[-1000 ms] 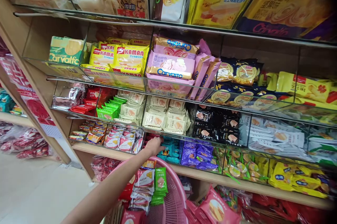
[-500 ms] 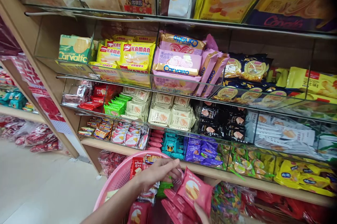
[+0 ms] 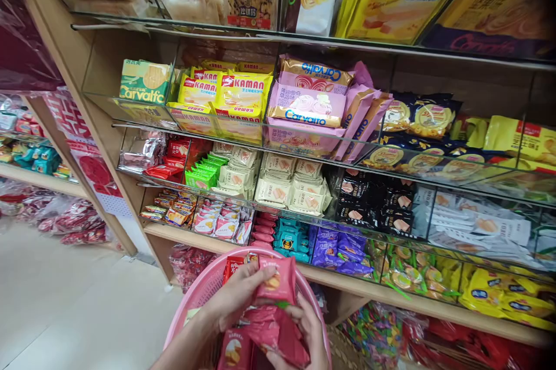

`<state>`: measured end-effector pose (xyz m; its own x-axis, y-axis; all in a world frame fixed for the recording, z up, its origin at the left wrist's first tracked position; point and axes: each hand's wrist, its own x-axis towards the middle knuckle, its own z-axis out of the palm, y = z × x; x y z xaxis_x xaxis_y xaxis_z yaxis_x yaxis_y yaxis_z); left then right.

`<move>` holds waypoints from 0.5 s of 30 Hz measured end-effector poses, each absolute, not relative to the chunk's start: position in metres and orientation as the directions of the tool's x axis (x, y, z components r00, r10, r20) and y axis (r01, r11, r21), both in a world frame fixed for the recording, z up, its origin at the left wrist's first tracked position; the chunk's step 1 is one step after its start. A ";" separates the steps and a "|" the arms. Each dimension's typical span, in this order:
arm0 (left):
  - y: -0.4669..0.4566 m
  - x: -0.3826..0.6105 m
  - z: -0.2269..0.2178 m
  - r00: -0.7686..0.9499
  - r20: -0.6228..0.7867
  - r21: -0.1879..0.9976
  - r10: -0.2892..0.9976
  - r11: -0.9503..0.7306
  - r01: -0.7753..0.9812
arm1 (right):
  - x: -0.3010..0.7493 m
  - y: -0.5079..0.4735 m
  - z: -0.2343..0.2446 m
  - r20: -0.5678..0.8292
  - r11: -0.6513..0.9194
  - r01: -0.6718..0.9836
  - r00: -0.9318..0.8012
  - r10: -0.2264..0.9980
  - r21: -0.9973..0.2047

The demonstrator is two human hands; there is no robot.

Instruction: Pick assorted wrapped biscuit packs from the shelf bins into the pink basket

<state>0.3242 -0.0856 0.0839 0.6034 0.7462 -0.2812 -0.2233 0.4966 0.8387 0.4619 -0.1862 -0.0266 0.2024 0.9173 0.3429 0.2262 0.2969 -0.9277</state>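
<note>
My left hand [image 3: 234, 296] is closed on a pinkish-red biscuit packet [image 3: 281, 282], thumb on its front. Lower right, my right hand [image 3: 313, 329] has its fingers curled around several more packets of the same colour [image 3: 275, 332]. Both hands are over a pink plastic basket [image 3: 179, 315]. Inside it, partly hidden by my hands and arm, lie another pinkish-red packet [image 3: 234, 351] and a brighter red packet [image 3: 232, 266].
Shelves with clear dividers hold wrapped snacks: yellow KAMAN packs [image 3: 241, 92], purple packets [image 3: 336, 248], teal packets [image 3: 293, 240] and pink packets [image 3: 263, 237] just behind the basket. A wooden shelf edge [image 3: 347, 284] runs beside the basket. Tiled floor [image 3: 87, 300] spreads at left.
My left hand was open above the basket and now grips one packet. My right hand has moved left with the other packets. The view has shifted slightly left.
</note>
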 end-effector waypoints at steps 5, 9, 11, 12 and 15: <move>-0.076 0.300 0.080 0.410 -0.314 0.868 0.856 0.434 -0.240 | 0.482 -0.170 0.017 0.145 0.149 -0.144 0.037 0.989 -0.978; -0.084 0.282 0.077 0.389 -0.355 0.849 0.850 0.467 -0.246 | 0.495 -0.162 0.057 -0.075 -0.090 -0.391 -0.052 0.996 -0.916; -0.093 0.277 0.075 0.410 -0.365 0.843 0.836 0.484 -0.237 | 0.498 -0.157 0.071 -0.153 -0.192 -0.381 -0.132 0.979 -0.904; -0.098 0.276 0.074 0.410 -0.371 0.835 0.833 0.493 -0.244 | 0.499 -0.154 0.077 -0.183 -0.234 -0.352 -0.173 0.968 -0.906; -0.113 0.277 0.070 0.421 -0.430 0.767 0.799 0.569 -0.296 | 0.498 -0.145 0.090 -0.244 -0.308 -0.241 -0.260 0.934 -0.921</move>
<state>0.2771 -0.1132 0.0697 0.4205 0.7988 -0.4301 -0.2959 0.5689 0.7673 0.4983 -0.1448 0.0902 -0.2598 0.9343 -0.2442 -0.2408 -0.3076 -0.9205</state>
